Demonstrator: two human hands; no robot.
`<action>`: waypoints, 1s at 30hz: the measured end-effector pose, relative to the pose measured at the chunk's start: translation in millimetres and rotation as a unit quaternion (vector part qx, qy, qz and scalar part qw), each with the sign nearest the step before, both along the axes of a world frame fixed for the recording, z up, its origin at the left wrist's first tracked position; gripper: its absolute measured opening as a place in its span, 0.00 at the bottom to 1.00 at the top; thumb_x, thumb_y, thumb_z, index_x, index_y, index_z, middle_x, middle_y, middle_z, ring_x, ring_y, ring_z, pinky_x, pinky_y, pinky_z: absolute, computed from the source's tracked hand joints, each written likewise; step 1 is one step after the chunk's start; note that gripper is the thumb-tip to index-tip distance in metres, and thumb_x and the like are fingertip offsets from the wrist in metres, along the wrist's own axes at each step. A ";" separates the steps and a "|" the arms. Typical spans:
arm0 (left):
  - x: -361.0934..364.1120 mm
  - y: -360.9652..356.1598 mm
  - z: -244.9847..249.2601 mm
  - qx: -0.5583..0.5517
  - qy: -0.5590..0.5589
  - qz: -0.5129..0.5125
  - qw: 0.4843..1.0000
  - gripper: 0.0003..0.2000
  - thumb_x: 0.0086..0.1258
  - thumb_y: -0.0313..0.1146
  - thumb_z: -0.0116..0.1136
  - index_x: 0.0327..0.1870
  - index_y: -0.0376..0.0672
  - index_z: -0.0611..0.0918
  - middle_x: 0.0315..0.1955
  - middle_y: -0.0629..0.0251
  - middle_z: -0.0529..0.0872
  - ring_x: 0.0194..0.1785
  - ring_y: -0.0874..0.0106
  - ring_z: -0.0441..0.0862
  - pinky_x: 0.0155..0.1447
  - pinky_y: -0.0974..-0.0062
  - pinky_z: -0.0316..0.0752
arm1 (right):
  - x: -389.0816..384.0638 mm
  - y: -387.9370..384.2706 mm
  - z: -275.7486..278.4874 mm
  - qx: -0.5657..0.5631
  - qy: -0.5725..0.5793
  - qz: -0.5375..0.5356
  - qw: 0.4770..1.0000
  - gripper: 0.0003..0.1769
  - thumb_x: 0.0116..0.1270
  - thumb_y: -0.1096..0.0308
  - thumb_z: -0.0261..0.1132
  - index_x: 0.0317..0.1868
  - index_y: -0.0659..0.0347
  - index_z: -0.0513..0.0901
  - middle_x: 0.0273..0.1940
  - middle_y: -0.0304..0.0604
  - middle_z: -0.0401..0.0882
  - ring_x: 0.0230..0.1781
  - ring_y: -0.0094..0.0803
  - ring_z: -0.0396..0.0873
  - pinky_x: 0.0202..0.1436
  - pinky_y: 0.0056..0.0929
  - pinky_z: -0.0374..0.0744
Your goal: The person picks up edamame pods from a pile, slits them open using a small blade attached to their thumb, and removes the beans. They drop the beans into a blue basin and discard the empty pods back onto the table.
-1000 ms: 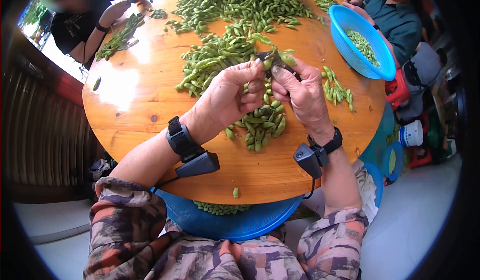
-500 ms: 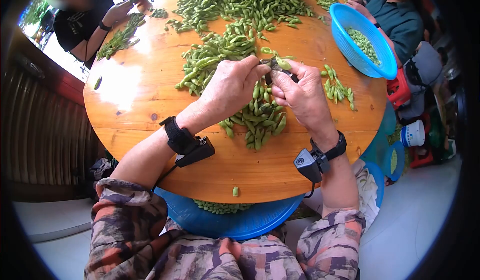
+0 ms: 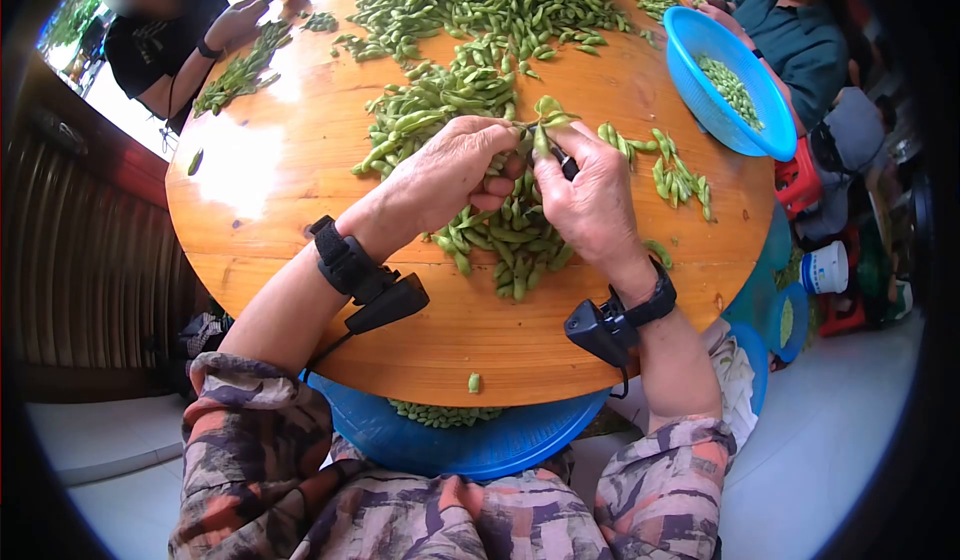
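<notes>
My left hand (image 3: pixel 455 175) is closed, its thumb and forefinger pinching a sprig of green soybean pods (image 3: pixel 546 115) by its stem end. Close beside it, my right hand (image 3: pixel 592 188) is wrapped round a small black tool (image 3: pixel 569 168), mostly hidden by the fingers; I cannot tell its exact kind. A pod of the sprig overlaps the right thumb and fingertips. Under and behind both hands lies a heap of soybean pods (image 3: pixel 515 245) on the round wooden table (image 3: pixel 330 195). Dark wrist straps with small devices sit on both my wrists.
A bigger pod pile (image 3: pixel 480 0) covers the far table. Loose pods (image 3: pixel 680 175) lie to the right, near a blue basket (image 3: pixel 725 90) of pods. Below the table edge is a blue basin (image 3: pixel 480 457). One person (image 3: pixel 150 50) sits left, another (image 3: pixel 800 45) right.
My right hand has moved slightly down and left, turning so the black tool shows less. The pod sprig now stands more upright between the hands. More loose pods show right of it.
</notes>
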State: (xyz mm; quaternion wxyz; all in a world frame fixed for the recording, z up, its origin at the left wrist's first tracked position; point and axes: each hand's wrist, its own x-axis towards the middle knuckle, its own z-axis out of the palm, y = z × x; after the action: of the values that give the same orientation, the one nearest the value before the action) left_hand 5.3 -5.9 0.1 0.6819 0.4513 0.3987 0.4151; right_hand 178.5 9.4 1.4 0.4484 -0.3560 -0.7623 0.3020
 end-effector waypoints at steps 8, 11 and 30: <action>8.3 -2.1 -12.3 -0.013 -0.060 0.075 0.995 0.08 0.74 0.32 0.46 0.35 0.40 0.74 0.29 0.68 0.73 0.26 0.81 0.66 0.28 0.82 0.64 | 0.9 5.7 -6.0 0.058 -0.031 -0.013 0.998 0.09 0.58 0.80 0.62 0.40 0.69 0.81 0.32 0.54 0.77 0.31 0.48 0.78 0.35 0.37 0.76; 13.4 -0.9 -5.2 -0.038 -0.089 0.066 0.993 0.07 0.74 0.31 0.47 0.35 0.40 0.75 0.29 0.68 0.73 0.25 0.81 0.65 0.28 0.82 0.63 | 7.0 11.6 -6.3 -0.037 0.030 0.005 0.999 0.08 0.61 0.78 0.61 0.40 0.69 0.81 0.30 0.48 0.79 0.27 0.35 0.79 0.32 0.31 0.76; 37.4 -82.4 27.5 0.138 0.066 -0.471 0.869 0.12 0.77 0.33 0.48 0.33 0.34 0.74 0.26 0.59 0.75 0.30 0.65 0.74 0.38 0.69 0.70 | 61.4 54.2 1.7 0.124 -0.287 -0.185 0.932 0.07 0.57 0.78 0.58 0.30 0.77 0.78 0.27 0.63 0.78 0.33 0.56 0.80 0.41 0.47 0.78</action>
State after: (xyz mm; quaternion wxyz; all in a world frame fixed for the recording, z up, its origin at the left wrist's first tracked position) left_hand 42.7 -88.3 27.5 0.6992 0.7016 0.1216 0.0645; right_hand 239.9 63.7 3.0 0.2990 -0.5036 -0.8105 0.0020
